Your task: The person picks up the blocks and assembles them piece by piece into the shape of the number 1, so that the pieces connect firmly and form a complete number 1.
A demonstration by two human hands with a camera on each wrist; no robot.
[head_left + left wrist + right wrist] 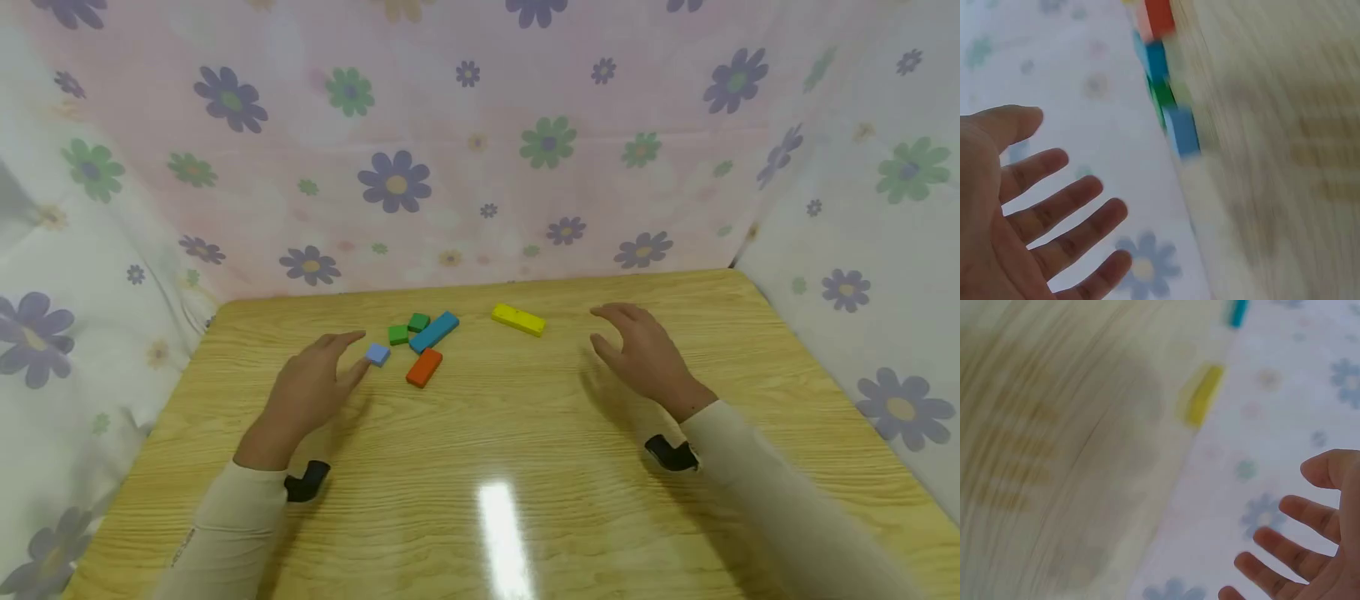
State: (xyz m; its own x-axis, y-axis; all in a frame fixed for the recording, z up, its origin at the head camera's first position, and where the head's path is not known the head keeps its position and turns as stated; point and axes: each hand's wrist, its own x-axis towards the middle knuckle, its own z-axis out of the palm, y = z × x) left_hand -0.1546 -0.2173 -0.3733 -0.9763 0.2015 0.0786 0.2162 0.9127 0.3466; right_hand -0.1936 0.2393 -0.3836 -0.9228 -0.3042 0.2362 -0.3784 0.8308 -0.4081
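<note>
Head: blocks (434, 332) between hands (307, 392) (648, 354), inside table edges (600, 284).

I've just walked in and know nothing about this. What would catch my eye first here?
Probably the bright colours on the wooden table: a red block, blue block, light blue block and two green blocks grouped left of centre, and a yellow block apart to their right. Next, the open left hand near the light blue block and open right hand beyond the yellow one. Flowery cloth hangs behind.
</note>
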